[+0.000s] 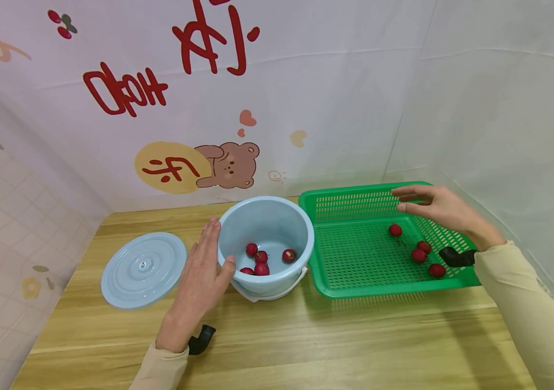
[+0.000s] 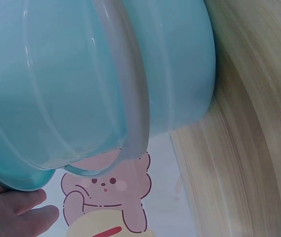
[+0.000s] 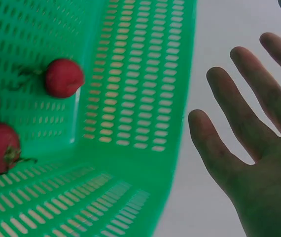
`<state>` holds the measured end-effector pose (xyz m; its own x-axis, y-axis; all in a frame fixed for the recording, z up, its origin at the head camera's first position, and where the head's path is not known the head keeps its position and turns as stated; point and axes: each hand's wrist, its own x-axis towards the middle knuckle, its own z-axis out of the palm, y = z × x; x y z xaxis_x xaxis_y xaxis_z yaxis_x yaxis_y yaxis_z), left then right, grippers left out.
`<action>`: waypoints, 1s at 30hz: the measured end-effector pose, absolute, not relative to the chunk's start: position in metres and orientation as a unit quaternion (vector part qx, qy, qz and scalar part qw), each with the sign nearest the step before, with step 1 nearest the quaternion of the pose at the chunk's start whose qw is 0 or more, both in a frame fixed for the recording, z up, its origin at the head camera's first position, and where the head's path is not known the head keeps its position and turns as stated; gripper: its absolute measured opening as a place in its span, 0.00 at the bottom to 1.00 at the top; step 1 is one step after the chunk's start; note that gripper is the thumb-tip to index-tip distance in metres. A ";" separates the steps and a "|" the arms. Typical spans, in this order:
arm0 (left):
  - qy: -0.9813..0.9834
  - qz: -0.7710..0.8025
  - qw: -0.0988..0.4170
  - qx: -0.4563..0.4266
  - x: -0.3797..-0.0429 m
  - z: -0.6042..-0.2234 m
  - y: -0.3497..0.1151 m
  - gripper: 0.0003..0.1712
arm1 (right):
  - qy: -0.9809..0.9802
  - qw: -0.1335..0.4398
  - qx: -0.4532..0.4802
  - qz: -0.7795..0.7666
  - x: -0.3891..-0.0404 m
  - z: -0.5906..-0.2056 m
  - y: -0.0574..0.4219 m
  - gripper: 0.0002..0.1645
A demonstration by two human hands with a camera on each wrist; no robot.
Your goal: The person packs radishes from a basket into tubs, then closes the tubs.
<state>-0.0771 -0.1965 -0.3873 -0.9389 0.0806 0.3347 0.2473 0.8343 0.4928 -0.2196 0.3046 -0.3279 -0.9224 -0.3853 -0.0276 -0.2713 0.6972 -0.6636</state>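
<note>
A light blue bucket (image 1: pixel 267 284) stands mid-table with several red radishes (image 1: pixel 261 257) on its bottom. My left hand (image 1: pixel 202 273) rests at the bucket's left rim with fingers extended; in the left wrist view its fingertips (image 2: pixel 32 200) lie right by the rim. To the right, a green plastic basket (image 1: pixel 354 292) holds several more radishes (image 1: pixel 418 255), some with thin stems. Over the basket's right back part hovers my right hand (image 1: pixel 435 208), fingers loosely stretched and nothing in them. The right wrist view shows its spread fingers (image 3: pixel 234 108) beyond the basket wall.
A round light blue lid (image 1: pixel 143 270) with a small knob lies on the wooden table (image 1: pixel 306 346) left of the bucket. The bucket's handle (image 2: pixel 130 79) hangs down its front. A printed white curtain (image 1: pixel 335 108) rises directly behind the table.
</note>
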 end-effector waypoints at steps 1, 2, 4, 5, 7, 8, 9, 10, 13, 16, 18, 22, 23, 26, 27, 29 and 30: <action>-0.945 -0.274 0.153 -0.087 -0.077 -0.388 -0.197 0.44 | 0.917 0.090 -0.179 -0.345 -0.221 -0.330 0.306 0.31; -0.945 -0.275 0.153 -0.087 -0.077 -0.388 -0.197 0.44 | 0.918 0.095 -0.179 -0.341 -0.223 -0.332 0.308 0.32; -0.945 -0.275 0.153 -0.087 -0.077 -0.388 -0.197 0.44 | 0.918 0.106 -0.178 -0.338 -0.226 -0.337 0.311 0.32; -0.945 -0.276 0.153 -0.087 -0.077 -0.388 -0.197 0.44 | 0.918 0.109 -0.177 -0.337 -0.228 -0.339 0.312 0.32; -0.945 -0.276 0.151 -0.087 -0.077 -0.388 -0.197 0.44 | 0.917 0.114 -0.184 -0.336 -0.232 -0.344 0.315 0.32; -0.945 -0.276 0.151 -0.087 -0.077 -0.388 -0.197 0.44 | 0.917 0.116 -0.187 -0.334 -0.235 -0.346 0.316 0.32; -0.945 -0.276 0.151 -0.087 -0.077 -0.388 -0.197 0.44 | 0.915 0.120 -0.193 -0.334 -0.236 -0.348 0.317 0.32; -0.945 -0.276 0.152 -0.088 -0.077 -0.388 -0.197 0.44 | 0.913 0.123 -0.199 -0.333 -0.238 -0.350 0.318 0.32; -0.945 -0.275 0.151 -0.088 -0.077 -0.388 -0.198 0.44 | 0.907 0.136 -0.214 -0.336 -0.241 -0.355 0.319 0.32; -0.945 -0.276 0.152 -0.088 -0.077 -0.388 -0.198 0.44 | 0.904 0.151 -0.211 -0.340 -0.242 -0.360 0.319 0.33; -0.945 -0.276 0.153 -0.089 -0.077 -0.388 -0.198 0.44 | 0.904 0.159 -0.207 -0.339 -0.244 -0.362 0.319 0.34; -0.945 -0.275 0.153 -0.090 -0.077 -0.388 -0.198 0.44 | 0.907 0.170 -0.202 -0.329 -0.247 -0.368 0.321 0.34; -0.945 -0.274 0.152 -0.090 -0.077 -0.388 -0.198 0.44 | 0.906 0.173 -0.204 -0.327 -0.248 -0.370 0.322 0.34; -0.946 -0.273 0.150 -0.090 -0.077 -0.388 -0.198 0.44 | 0.907 0.182 -0.204 -0.322 -0.251 -0.375 0.325 0.34; -0.946 -0.273 0.150 -0.090 -0.077 -0.388 -0.198 0.44 | 0.907 0.184 -0.204 -0.320 -0.252 -0.377 0.326 0.34; -0.946 -0.273 0.150 -0.089 -0.077 -0.388 -0.198 0.44 | 0.906 0.187 -0.204 -0.319 -0.254 -0.380 0.328 0.34; -0.946 -0.274 0.150 -0.089 -0.076 -0.388 -0.198 0.44 | 0.906 0.189 -0.203 -0.318 -0.255 -0.381 0.328 0.33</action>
